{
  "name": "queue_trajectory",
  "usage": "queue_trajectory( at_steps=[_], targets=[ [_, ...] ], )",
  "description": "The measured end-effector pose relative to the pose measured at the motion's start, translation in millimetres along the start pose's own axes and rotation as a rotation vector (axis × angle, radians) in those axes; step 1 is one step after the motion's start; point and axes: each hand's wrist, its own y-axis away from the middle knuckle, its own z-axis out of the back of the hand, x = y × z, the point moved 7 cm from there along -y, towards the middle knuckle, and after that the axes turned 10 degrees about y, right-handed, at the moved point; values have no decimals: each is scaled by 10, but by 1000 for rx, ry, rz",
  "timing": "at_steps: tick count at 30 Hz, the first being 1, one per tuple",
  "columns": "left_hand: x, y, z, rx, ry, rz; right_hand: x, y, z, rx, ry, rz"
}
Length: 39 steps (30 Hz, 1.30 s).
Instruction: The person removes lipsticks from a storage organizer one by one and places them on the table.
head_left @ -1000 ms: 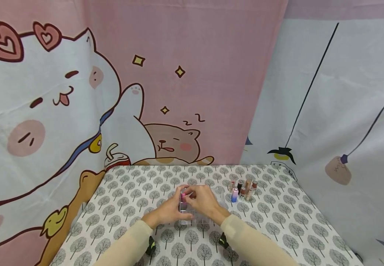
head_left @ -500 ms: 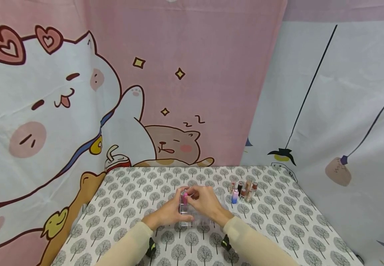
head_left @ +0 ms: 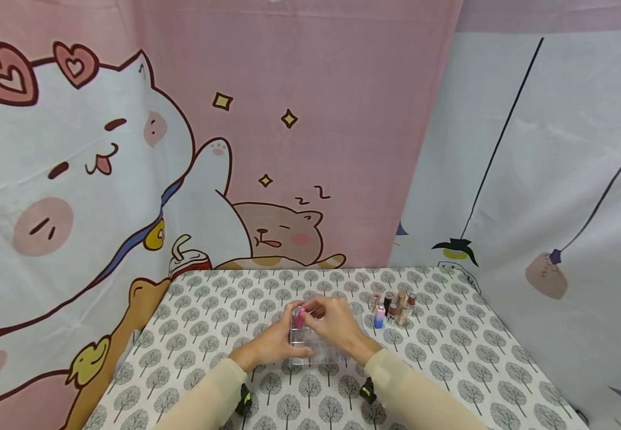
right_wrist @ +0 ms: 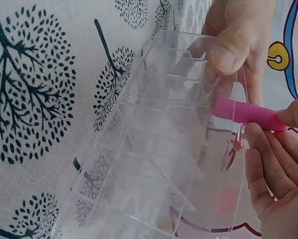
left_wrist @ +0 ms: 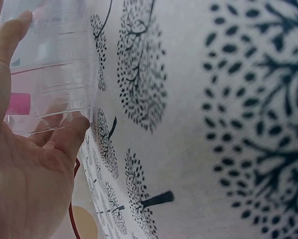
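Note:
A clear plastic organizer (head_left: 315, 349) with several compartments stands on the tree-patterned tablecloth (head_left: 208, 334). My left hand (head_left: 274, 343) grips its left end, thumb on the rim; the wrist views show the left hand (right_wrist: 236, 47) and the organizer (left_wrist: 52, 69) (right_wrist: 154, 149) up close. My right hand (head_left: 332, 325) (right_wrist: 276, 164) pinches a pink tube (head_left: 300, 317) (right_wrist: 246, 113) and holds it at the organizer's top corner compartment. The tube's lower end lies inside the clear walls.
A cluster of several small cosmetic bottles (head_left: 393, 306), brown and one blue-pink, stands to the right of the organizer. Cartoon cat curtains (head_left: 127, 179) hang behind the table, a grey one at the right.
My right hand has kept the pink tube at the organizer's far left corner, tilting it slightly. The left hand has stayed on the organizer.

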Motion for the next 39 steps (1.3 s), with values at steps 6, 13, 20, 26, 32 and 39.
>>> queue_trajectory(
  at_steps=[6, 13, 20, 26, 32, 39],
  targets=[
    [28, -10, -4, -3, 0, 5, 2, -8, 48, -24, -4, 12],
    [35, -8, -13, 8, 39, 23, -8, 16, 120, -43, 14, 32],
    [45, -9, -18, 15, 52, 28, -39, 42, 172, -60, 16, 50],
    [55, -6, -15, 0, 9, 33, -57, 63, 240, -79, 14, 59],
    [42, -1, -13, 2, 29, 32, -82, 96, 309, -82, 23, 73],
    [23, 18, -14, 2, 27, 23, -109, 146, 386, -80, 33, 62]
  ],
)
